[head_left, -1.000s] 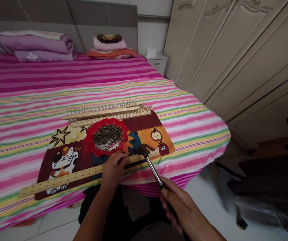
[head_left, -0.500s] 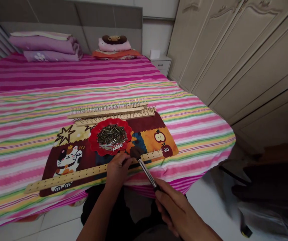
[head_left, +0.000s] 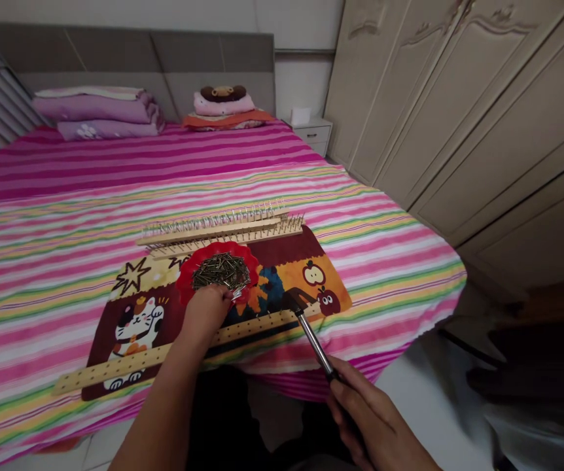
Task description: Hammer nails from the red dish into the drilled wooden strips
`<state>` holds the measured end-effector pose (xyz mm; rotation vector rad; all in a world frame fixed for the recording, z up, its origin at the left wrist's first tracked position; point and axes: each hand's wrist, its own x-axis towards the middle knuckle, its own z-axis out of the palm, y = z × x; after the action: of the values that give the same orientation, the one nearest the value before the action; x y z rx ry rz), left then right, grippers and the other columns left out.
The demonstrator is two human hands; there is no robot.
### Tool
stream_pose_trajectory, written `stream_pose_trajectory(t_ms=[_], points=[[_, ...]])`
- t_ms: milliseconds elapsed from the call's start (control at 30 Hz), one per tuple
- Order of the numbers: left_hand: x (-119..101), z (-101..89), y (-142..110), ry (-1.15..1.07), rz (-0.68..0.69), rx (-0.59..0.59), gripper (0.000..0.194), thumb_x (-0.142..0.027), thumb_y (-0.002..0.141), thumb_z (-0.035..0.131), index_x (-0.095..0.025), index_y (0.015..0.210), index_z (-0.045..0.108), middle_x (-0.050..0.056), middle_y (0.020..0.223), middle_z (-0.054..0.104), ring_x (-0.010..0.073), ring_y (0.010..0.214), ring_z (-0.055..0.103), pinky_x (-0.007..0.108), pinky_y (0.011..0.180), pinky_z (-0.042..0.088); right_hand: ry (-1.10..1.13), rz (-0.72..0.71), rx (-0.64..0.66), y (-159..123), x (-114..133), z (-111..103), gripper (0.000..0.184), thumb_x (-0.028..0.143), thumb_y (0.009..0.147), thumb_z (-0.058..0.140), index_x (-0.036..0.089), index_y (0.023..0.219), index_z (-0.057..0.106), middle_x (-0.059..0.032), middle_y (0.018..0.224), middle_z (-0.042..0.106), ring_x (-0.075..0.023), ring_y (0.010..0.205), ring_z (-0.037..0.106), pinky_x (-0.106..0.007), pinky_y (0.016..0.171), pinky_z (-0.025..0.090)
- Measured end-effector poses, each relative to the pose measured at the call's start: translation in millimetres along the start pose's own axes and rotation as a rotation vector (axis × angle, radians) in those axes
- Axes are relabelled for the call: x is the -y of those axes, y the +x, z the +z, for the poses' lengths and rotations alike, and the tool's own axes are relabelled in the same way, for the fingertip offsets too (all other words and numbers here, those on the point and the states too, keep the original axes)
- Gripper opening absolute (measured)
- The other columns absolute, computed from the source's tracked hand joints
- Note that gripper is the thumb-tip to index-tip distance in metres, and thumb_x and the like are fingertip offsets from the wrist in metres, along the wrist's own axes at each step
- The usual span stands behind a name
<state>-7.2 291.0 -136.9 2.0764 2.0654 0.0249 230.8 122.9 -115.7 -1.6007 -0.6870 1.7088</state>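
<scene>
My left hand (head_left: 208, 305) reaches over the near rim of a red scalloped bowl (head_left: 184, 278) heaped with nails (head_left: 220, 267). Its fingers are pinched together among pale nails at the bowl's front; what they grip, if anything, is too small to make out. In my right hand (head_left: 365, 409) is the dark handle of a hammer (head_left: 314, 340) with a shiny metal shaft. The hammer's dark head hovers by the right part of a long wooden strip (head_left: 154, 356) with rows of holes. Several nails stand in the strip near the head.
Behind the bowl, wooden strips (head_left: 213, 230) bristle with upright nails. A patterned mat (head_left: 100, 353) lies beneath on a striped bedspread (head_left: 390, 242). Folded bedding (head_left: 98, 114) sits at the back; a wardrobe (head_left: 439, 118) stands along the right.
My left hand has moved from the strip up and left to the bowl. The hammer has shifted right, still in my right hand. The view has tilted slightly upward.
</scene>
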Motion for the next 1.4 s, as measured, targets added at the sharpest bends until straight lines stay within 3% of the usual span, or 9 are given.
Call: stream_pose_trajectory(t_ms=[133, 333, 533, 633, 733, 867, 967, 1167, 1400], points=[[-7, -2.0, 7, 0.121, 0.006, 0.097, 0.026, -0.017, 0.078, 0.048, -0.020, 0.087, 0.072, 0.009, 0.091, 0.073, 0.0223, 0.088, 0.066, 0.028, 0.073, 0.046, 0.010, -0.021, -0.002, 3, -1, -2, 0.057, 0.048, 0.083, 0.052, 0.020, 0.133, 0.045, 0.0063, 0.063, 0.049, -0.0028, 0.038, 0.035, -0.014, 0.032, 0.017], [-15, -2.2, 5, 0.239, 0.033, 0.084, 0.033, -0.008, 0.077, 0.041, -0.011, 0.091, 0.071, 0.019, 0.097, 0.069, 0.0270, 0.093, 0.066, 0.034, 0.078, 0.049, 0.013, -0.030, 0.004, 3, -1, -4, 0.058, 0.046, 0.084, 0.051, 0.021, 0.135, 0.043, 0.0059, 0.063, 0.049, -0.0032, 0.038, 0.035, -0.013, 0.031, 0.018], [-1, 4.7, 7, 0.182, 0.030, 0.049, 0.032, -0.008, 0.079, 0.038, -0.010, 0.090, 0.068, 0.020, 0.097, 0.068, 0.0256, 0.091, 0.065, 0.033, 0.077, 0.048, 0.010, -0.037, -0.004, 0, 0, -4, 0.055, 0.046, 0.084, 0.051, 0.021, 0.133, 0.044, 0.0061, 0.063, 0.049, -0.0027, 0.037, 0.034, -0.013, 0.031, 0.018], [8, 0.7, 4, -0.034, -0.042, -0.021, 0.024, -0.015, 0.080, 0.042, -0.013, 0.084, 0.065, 0.014, 0.088, 0.070, 0.0225, 0.084, 0.065, 0.031, 0.074, 0.047, 0.028, -0.040, -0.009, 0, 0, -3, 0.055, 0.047, 0.084, 0.052, 0.021, 0.132, 0.045, 0.0061, 0.063, 0.049, -0.0026, 0.037, 0.034, -0.013, 0.031, 0.017], [14, -6.2, -6, -0.458, -0.115, -0.120, 0.015, -0.028, 0.075, 0.051, -0.018, 0.079, 0.062, 0.004, 0.074, 0.067, 0.0183, 0.070, 0.062, 0.028, 0.067, 0.046, 0.025, -0.024, -0.011, 0, -2, -3, 0.054, 0.048, 0.084, 0.052, 0.023, 0.131, 0.046, 0.0063, 0.063, 0.049, -0.0024, 0.037, 0.033, -0.013, 0.031, 0.018], [12, -4.8, -28, -1.096, -0.148, -0.092, 0.040, -0.046, 0.056, 0.069, -0.017, 0.082, 0.062, 0.001, 0.067, 0.065, 0.0157, 0.064, 0.059, 0.027, 0.062, 0.047, 0.017, -0.029, -0.002, -1, -3, -3, 0.054, 0.048, 0.083, 0.053, 0.023, 0.131, 0.046, 0.0059, 0.064, 0.050, -0.0032, 0.037, 0.035, -0.012, 0.031, 0.018], [4, 7.1, -44, -1.281, -0.197, -0.043, 0.044, -0.049, 0.049, 0.074, -0.017, 0.076, 0.061, 0.000, 0.065, 0.064, 0.0146, 0.064, 0.059, 0.026, 0.062, 0.047, 0.009, -0.040, 0.016, 0, -3, -3, 0.054, 0.048, 0.083, 0.053, 0.023, 0.130, 0.047, 0.0063, 0.064, 0.048, -0.0036, 0.039, 0.035, -0.013, 0.031, 0.019], [-13, 34.9, -53, -1.197, -0.229, -0.080, 0.034, -0.047, 0.056, 0.069, -0.018, 0.073, 0.064, -0.003, 0.063, 0.062, 0.0106, 0.060, 0.053, 0.022, 0.059, 0.042, -0.006, -0.022, 0.038, -2, -3, -3, 0.056, 0.049, 0.082, 0.053, 0.023, 0.131, 0.045, 0.0062, 0.066, 0.049, -0.0042, 0.039, 0.036, -0.014, 0.032, 0.021], [-18, 42.2, -54, -0.947, -0.182, -0.146, 0.026, -0.045, 0.066, 0.060, -0.021, 0.074, 0.067, -0.003, 0.063, 0.064, 0.0134, 0.062, 0.057, 0.023, 0.061, 0.043, -0.008, -0.024, 0.020, -5, -1, -1, 0.055, 0.050, 0.081, 0.055, 0.023, 0.128, 0.050, 0.0063, 0.064, 0.048, -0.0043, 0.039, 0.037, -0.014, 0.032, 0.021]])
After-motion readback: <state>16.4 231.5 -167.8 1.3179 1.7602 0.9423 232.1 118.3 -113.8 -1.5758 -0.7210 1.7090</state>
